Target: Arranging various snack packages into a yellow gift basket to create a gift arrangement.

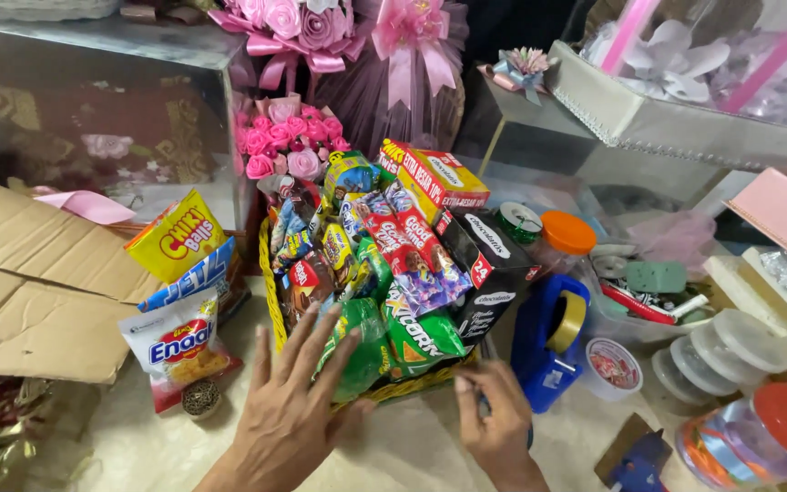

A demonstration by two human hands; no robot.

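Observation:
A yellow wicker basket sits in the middle, heaped with several snack packets, chocolate boxes and green wrappers. My left hand lies flat with spread fingers against the green packets at the basket's near side. My right hand rests at the basket's near right corner, fingers curled down beside a blue tape dispenser; whether it grips anything cannot be made out.
Loose snack bags lie left of the basket beside flattened cardboard. Pink fabric roses and ribbon bows stand behind. Right: orange-lidded jars, small plastic cups, a silver tray, a clear jar with red lid.

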